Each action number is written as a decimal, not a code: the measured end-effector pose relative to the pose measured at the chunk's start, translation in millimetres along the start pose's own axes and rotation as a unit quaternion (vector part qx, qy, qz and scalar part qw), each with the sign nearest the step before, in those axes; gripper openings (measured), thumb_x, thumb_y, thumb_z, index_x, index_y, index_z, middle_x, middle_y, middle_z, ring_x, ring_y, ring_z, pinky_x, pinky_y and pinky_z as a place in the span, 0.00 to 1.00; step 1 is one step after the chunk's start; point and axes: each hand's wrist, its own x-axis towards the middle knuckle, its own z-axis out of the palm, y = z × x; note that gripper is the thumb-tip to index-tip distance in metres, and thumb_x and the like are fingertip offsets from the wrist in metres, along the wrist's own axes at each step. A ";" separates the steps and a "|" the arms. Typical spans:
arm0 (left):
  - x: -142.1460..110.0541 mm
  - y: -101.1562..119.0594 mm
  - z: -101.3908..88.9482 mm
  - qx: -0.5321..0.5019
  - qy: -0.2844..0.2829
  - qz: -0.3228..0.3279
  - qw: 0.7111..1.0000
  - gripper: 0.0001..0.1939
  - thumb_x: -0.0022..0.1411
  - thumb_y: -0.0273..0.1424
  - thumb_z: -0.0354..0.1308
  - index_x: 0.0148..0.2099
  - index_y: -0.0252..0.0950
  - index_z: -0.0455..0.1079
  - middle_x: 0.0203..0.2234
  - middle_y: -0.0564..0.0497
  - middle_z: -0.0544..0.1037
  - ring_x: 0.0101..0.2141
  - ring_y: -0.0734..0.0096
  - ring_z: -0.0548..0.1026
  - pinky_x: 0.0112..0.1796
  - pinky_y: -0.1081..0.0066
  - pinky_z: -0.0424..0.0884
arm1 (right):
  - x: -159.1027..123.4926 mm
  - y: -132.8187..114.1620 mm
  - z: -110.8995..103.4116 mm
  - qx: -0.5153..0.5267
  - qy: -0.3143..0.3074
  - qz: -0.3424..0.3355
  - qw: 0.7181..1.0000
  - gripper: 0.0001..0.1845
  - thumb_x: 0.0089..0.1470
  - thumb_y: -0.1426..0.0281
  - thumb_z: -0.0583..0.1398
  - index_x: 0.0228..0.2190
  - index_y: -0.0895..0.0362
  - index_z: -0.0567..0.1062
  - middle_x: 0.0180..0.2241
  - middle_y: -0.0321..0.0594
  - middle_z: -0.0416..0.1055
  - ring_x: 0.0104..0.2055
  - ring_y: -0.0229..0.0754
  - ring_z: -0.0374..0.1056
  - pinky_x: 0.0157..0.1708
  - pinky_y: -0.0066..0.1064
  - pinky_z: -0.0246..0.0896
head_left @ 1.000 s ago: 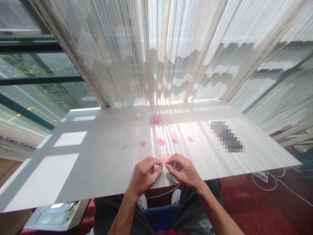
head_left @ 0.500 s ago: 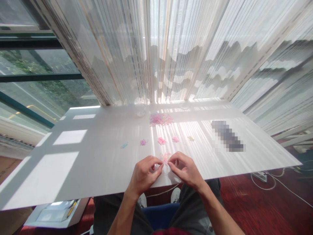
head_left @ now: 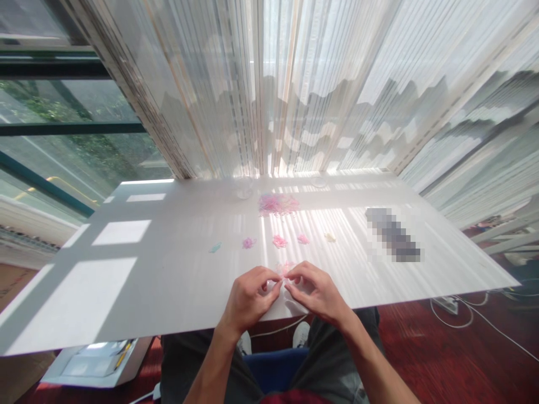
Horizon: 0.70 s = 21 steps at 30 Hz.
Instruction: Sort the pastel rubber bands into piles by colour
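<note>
My left hand (head_left: 252,293) is closed in a pinch at the front of the white table (head_left: 177,286), its fingertips beside a small mixed pile (head_left: 287,267) of thin pastel pieces. Facing it, my right hand (head_left: 316,290) has thumb and forefinger curled close together, their tips almost meeting the left ones. Whatever lies in either pinch is too small to make out. Beyond my hands runs a row of little heaps: blue (head_left: 215,247), purple (head_left: 249,243), red-pink (head_left: 279,241), pink (head_left: 303,239) and pale yellow (head_left: 330,237). Farther back spreads a larger mixed pile (head_left: 278,204).
Behind the large pile stand a clear round container (head_left: 243,188) and a clear flat disc (head_left: 319,182). A pixelated dark object (head_left: 393,234) lies on the right. Striped curtains (head_left: 290,112) hang along the table's back edge. Below left is a white box (head_left: 96,365); cables (head_left: 457,314) lie right.
My right fingertips have shifted slightly left, closer to the left hand's. My left hand stays in nearly the same place. The heaps look unchanged.
</note>
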 end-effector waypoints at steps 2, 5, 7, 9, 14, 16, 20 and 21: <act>-0.1 0.3 0.1 0.001 0.000 0.000 1.000 0.03 0.68 0.27 0.60 0.39 0.38 0.74 0.30 0.53 0.78 0.27 0.74 0.72 0.32 0.75 0.70 | 0.1 1.3 0.7 -0.002 0.004 -0.009 1.000 0.04 0.61 0.69 0.63 0.39 0.53 0.78 0.35 0.40 0.76 0.35 0.40 0.72 0.37 0.31 0.71; -0.4 0.5 0.2 0.006 0.002 0.003 1.000 0.03 0.67 0.27 0.60 0.39 0.38 0.74 0.30 0.54 0.78 0.27 0.75 0.71 0.31 0.75 0.70 | 0.4 2.2 1.5 -0.006 0.009 -0.017 1.000 0.03 0.62 0.71 0.62 0.38 0.53 0.78 0.35 0.39 0.76 0.36 0.40 0.73 0.37 0.31 0.71; -0.7 -0.1 0.3 0.008 0.002 0.006 1.000 0.03 0.68 0.27 0.60 0.39 0.39 0.74 0.30 0.54 0.78 0.27 0.75 0.71 0.31 0.75 0.69 | 0.5 2.2 1.7 -0.008 0.010 -0.016 1.000 0.03 0.62 0.71 0.63 0.37 0.53 0.78 0.35 0.39 0.76 0.36 0.40 0.73 0.38 0.31 0.70; -1.0 -0.9 0.6 0.011 0.001 0.006 1.000 0.03 0.68 0.27 0.60 0.39 0.38 0.74 0.29 0.54 0.78 0.27 0.75 0.71 0.32 0.74 0.69 | 0.4 1.8 1.8 -0.007 0.012 -0.015 1.000 0.03 0.61 0.71 0.63 0.37 0.54 0.78 0.35 0.39 0.76 0.36 0.40 0.73 0.37 0.30 0.70; -0.8 -1.3 0.5 0.011 -0.005 -0.001 1.000 0.03 0.68 0.27 0.60 0.39 0.39 0.75 0.30 0.54 0.78 0.27 0.74 0.71 0.32 0.74 0.69 | 0.9 0.0 0.1 -0.001 0.023 -0.007 1.000 0.02 0.61 0.71 0.63 0.36 0.54 0.78 0.33 0.38 0.75 0.34 0.39 0.71 0.35 0.30 0.68; -0.6 -0.6 0.1 0.011 -0.006 -0.005 1.000 0.03 0.68 0.27 0.60 0.39 0.39 0.75 0.29 0.54 0.78 0.27 0.74 0.71 0.32 0.74 0.69 | 1.2 -0.6 -0.9 0.005 0.030 -0.005 1.000 0.02 0.61 0.71 0.63 0.35 0.54 0.78 0.32 0.38 0.74 0.33 0.39 0.70 0.33 0.29 0.67; -0.2 0.5 -0.5 0.010 -0.006 -0.010 1.000 0.03 0.68 0.27 0.60 0.39 0.39 0.75 0.29 0.54 0.78 0.27 0.74 0.72 0.32 0.74 0.69 | 0.8 -1.6 -2.0 0.009 0.035 -0.002 0.999 0.02 0.61 0.71 0.63 0.35 0.54 0.77 0.31 0.37 0.73 0.32 0.38 0.69 0.32 0.29 0.65; -0.1 0.5 -0.5 0.010 -0.006 -0.011 1.000 0.03 0.67 0.27 0.60 0.39 0.39 0.75 0.29 0.54 0.78 0.27 0.74 0.72 0.32 0.74 0.69 | 0.5 -1.7 -2.0 0.009 0.035 0.000 0.999 0.02 0.61 0.71 0.63 0.35 0.54 0.77 0.31 0.37 0.73 0.32 0.38 0.69 0.32 0.29 0.65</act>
